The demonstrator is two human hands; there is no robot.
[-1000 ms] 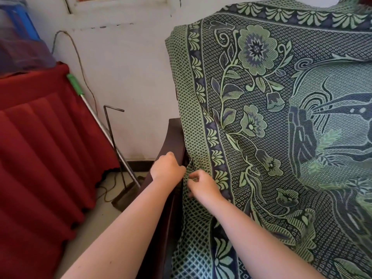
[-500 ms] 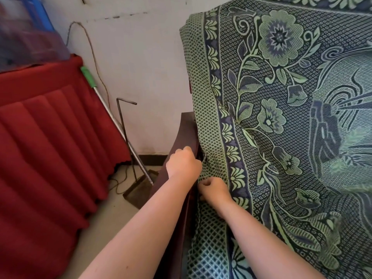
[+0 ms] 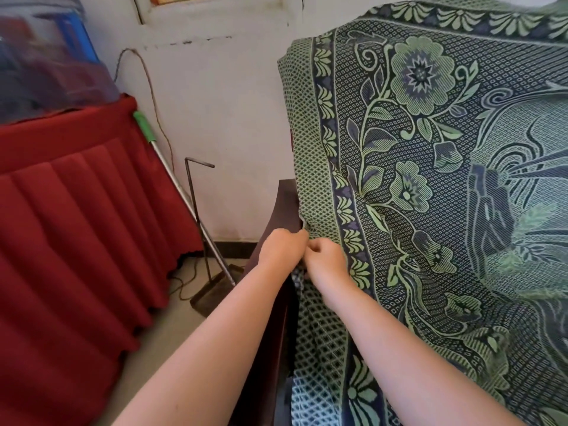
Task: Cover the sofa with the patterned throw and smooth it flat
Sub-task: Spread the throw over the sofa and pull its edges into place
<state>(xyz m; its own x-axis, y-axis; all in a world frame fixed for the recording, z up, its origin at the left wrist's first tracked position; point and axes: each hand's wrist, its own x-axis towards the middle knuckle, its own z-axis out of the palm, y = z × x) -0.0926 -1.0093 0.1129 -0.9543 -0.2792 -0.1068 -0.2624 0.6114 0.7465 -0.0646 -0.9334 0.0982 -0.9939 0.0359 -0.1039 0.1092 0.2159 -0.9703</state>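
Observation:
A green and navy patterned throw with flowers and a fan border drapes over the sofa's back and seat. Only the sofa's dark wooden armrest shows, at the throw's left edge. My left hand lies against the armrest with its fingers curled on the throw's edge. My right hand sits right beside it, fingers curled, pinching the same diamond-patterned edge. Both hands touch each other where the cloth meets the armrest. Creases run through the cloth on the seat.
A red pleated cloth covers furniture at the left. A green-handled metal pole and a thin bent rod lean by the white wall, with a flat dark base and a cable on the floor.
My two hands have come closer together at the armrest and now touch. The view has swung back to the right and up, showing more of the throw's top border.

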